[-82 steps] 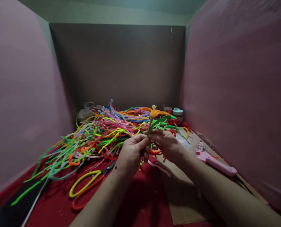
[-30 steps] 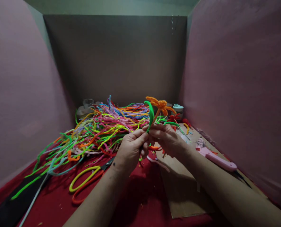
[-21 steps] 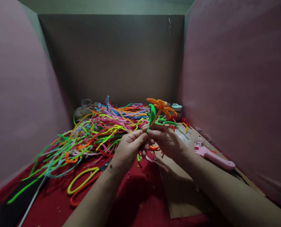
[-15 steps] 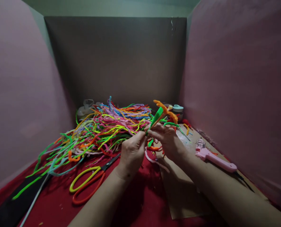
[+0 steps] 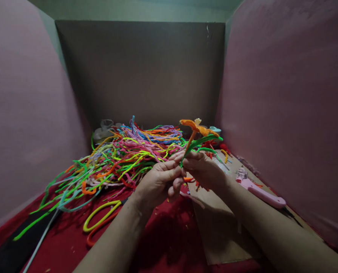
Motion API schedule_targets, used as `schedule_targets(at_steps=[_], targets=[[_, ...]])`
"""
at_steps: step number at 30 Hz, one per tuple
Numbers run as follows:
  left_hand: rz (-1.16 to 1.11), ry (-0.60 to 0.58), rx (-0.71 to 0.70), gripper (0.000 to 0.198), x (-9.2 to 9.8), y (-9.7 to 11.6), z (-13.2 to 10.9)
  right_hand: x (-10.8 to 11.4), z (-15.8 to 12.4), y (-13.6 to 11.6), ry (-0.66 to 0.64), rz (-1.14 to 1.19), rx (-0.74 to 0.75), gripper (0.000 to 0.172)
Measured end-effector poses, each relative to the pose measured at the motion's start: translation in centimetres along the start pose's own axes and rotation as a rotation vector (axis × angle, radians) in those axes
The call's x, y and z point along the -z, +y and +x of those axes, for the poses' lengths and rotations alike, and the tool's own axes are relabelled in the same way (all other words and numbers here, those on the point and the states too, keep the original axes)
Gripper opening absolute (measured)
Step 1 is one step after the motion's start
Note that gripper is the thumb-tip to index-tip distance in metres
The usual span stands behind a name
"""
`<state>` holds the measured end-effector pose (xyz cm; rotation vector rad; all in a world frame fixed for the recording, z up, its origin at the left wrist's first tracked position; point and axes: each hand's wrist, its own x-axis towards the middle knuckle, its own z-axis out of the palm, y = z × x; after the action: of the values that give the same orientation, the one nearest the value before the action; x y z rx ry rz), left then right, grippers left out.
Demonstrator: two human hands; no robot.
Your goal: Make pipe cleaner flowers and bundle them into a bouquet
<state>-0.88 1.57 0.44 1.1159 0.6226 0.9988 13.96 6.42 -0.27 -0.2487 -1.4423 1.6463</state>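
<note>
Both hands meet at the middle of the view over a red cloth. My left hand [image 5: 158, 182] is closed in a pinch on the lower stem of an orange pipe-cleaner flower [image 5: 196, 127]. My right hand [image 5: 204, 168] is closed on the same stem just above, with a green pipe-cleaner leaf [image 5: 205, 140] sticking out to the right from between its fingers. The flower's orange petals spread out above the fingers, with a pale tuft at the centre.
A big heap of coloured pipe cleaners [image 5: 123, 155] lies behind and left of the hands. Scissors with yellow and orange handles [image 5: 100, 222] lie near left. A cardboard sheet [image 5: 222, 227] and a pink glue gun [image 5: 261, 193] lie right. Cardboard walls close in three sides.
The flower has been turned in my fingers: the green leaf, upright beside the petals a second ago, now points right. Both hands stayed together on the stem.
</note>
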Motion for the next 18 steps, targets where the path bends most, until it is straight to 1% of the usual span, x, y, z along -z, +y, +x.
schedule_targets(at_steps=[2, 3, 4, 6, 8, 9, 11, 12, 14, 15, 18], targets=[[0.015, -0.023, 0.003, 0.021, -0.2, 0.1, 0.0, -0.5, -0.2, -0.2, 0.022, -0.016, 0.031, 0.011], [0.07, 0.001, -0.02, 0.022, -0.3, 0.1, 0.1, -0.8, -0.2, -0.2, 0.034, -0.027, 0.024, 0.012], [0.166, 0.063, -0.069, 0.022, -0.5, 0.1, 0.2, -0.9, -0.2, -0.2, 0.057, -0.042, 0.015, 0.013], [0.463, 0.261, -0.22, 0.021, -0.8, -0.2, 0.4, -1.0, -0.1, -0.1, 0.146, -0.092, 0.006, 0.012], [0.798, 0.468, -0.37, 0.019, -1.1, -0.7, 0.5, -1.0, 0.1, 0.2, 0.283, -0.151, 0.033, 0.008], [0.939, 0.544, -0.424, 0.017, -1.1, -1.0, 0.5, -0.9, 0.2, 0.4, 0.34, -0.167, 0.036, 0.007], [1.127, 0.624, -0.483, 0.014, -1.1, -1.3, 0.5, -0.8, 0.2, 0.8, 0.385, -0.172, -0.007, 0.011], [1.166, 0.645, -0.497, 0.015, -1.1, -1.4, 0.5, -0.8, 0.2, 0.9, 0.382, -0.177, -0.028, 0.013], [1.114, 0.643, -0.486, 0.018, -1.0, -1.2, 0.4, -0.9, 0.1, 0.9, 0.339, -0.198, -0.052, 0.016], [1.023, 0.624, -0.453, 0.019, -1.0, -1.1, 0.4, -1.0, 0.1, 0.9, 0.306, -0.212, -0.046, 0.016], [0.646, 0.532, -0.307, 0.021, -0.9, -0.5, 0.6, -1.1, 0.1, 0.6, 0.208, -0.207, -0.027, 0.015]])
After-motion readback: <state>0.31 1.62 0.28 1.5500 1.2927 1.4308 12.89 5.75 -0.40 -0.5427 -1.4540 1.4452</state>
